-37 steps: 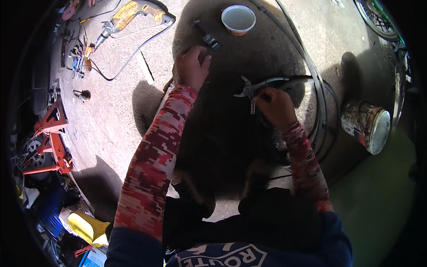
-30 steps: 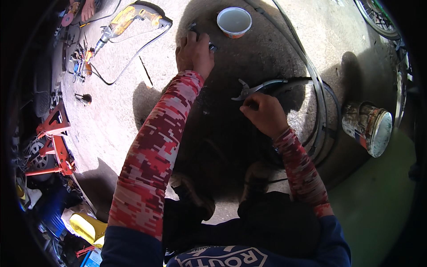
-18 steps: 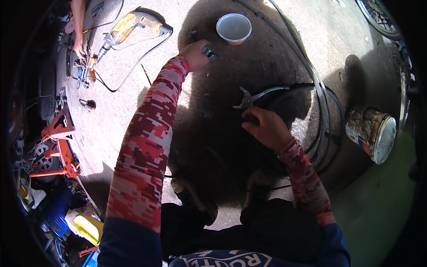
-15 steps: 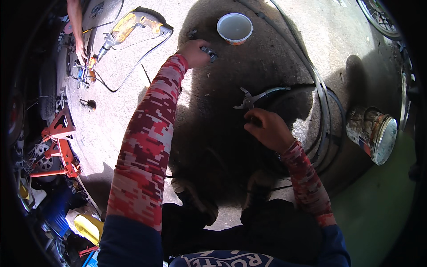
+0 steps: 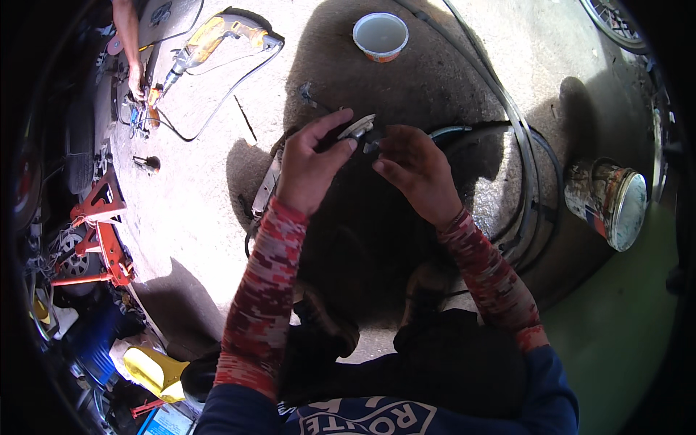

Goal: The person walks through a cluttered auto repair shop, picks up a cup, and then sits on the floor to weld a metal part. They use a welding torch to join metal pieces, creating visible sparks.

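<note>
Your left hand (image 5: 335, 134) had drawn nearer your right hand (image 5: 384, 148), pinching a metal part (image 5: 360, 126), likely stiff, light, best held edgewise; the right's grip was unclear.

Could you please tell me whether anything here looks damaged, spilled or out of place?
The bucket at right looks odd: dark and brownish stains blotch its side, while the white tub ahead looks cleaner.
</note>
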`<state>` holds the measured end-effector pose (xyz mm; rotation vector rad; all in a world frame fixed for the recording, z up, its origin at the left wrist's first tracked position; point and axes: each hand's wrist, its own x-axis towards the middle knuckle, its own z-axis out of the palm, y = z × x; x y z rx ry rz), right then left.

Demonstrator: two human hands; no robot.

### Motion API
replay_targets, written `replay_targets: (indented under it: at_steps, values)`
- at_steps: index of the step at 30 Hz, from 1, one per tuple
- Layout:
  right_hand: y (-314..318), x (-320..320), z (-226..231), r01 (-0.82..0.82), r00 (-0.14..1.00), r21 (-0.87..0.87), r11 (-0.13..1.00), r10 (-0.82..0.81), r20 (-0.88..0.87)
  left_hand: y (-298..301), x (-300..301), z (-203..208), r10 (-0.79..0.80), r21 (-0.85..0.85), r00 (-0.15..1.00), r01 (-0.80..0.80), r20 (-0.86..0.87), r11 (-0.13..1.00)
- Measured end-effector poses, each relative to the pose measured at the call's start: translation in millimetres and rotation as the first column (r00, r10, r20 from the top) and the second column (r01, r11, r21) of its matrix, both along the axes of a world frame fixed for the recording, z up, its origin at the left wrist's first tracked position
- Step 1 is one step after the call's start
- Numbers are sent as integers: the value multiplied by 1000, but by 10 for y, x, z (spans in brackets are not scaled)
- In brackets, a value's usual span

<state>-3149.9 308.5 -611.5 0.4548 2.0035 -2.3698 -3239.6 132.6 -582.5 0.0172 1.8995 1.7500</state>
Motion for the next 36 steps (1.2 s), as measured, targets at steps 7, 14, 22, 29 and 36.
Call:
replay_targets:
  at_steps: [7, 14, 22, 29, 36]
  values:
    - [-154, 118, 272, -35, 962, -94, 995, 9, -271, 104, 747, 444, 282, 399, 902, -402, 326, 824]
    - [-212, 259, 458, -16, 928, 99, 995, 52, -369, -5, 1030, 740, 248, 488, 934, -347, 257, 801]
    - [-251, 297, 651, -100, 929, -138, 985, 42, -368, -85, 1098, 1202, 150, 275, 980, -181, 128, 944]
    - [-298, 324, 869, -204, 959, -351, 914, 115, -259, -467, 1003, 1383, -387, -585, 606, -164, -695, 794]
    - [-277, 343, 973, -239, 966, -531, 813, 144, -213, -439, 1228, 1156, -164, -234, 890, 67, -425, 970]
